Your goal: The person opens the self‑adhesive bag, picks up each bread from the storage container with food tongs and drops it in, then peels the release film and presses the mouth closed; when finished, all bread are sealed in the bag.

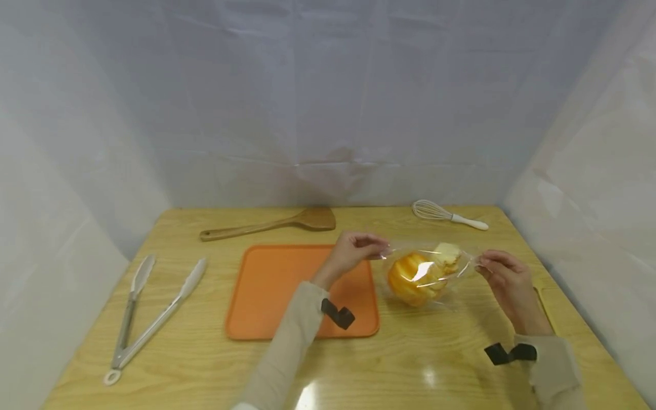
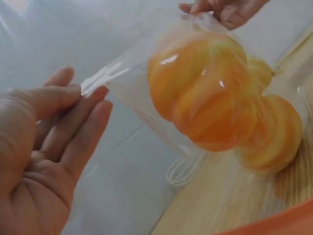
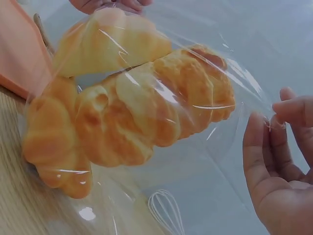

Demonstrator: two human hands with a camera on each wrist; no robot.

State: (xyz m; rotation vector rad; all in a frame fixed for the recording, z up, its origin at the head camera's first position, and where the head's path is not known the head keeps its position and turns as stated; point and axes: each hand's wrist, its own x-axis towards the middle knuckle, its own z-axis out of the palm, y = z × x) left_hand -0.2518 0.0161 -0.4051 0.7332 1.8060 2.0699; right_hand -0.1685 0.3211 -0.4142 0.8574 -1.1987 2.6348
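A clear plastic bag [image 1: 434,279] with several bread rolls [image 3: 156,100] inside hangs between my two hands, over the table to the right of the orange tray. My left hand [image 1: 359,250] pinches one upper corner of the bag between thumb and fingertips. With thumb and fingers my right hand [image 1: 509,279] pinches the opposite corner. In the left wrist view, golden ridged bread [image 2: 200,93] bulges the film. The right wrist view shows the rolls side by side, a pale one at the top and a knobbly brown one in the middle.
An orange tray [image 1: 277,290] lies on the wooden table beneath my left forearm. Open metal tongs [image 1: 148,330] rest at the left. A wooden spatula [image 1: 271,224] and a white whisk [image 1: 448,216] lie along the back edge. A yellowish flat object [image 1: 548,310] is partly hidden behind my right wrist.
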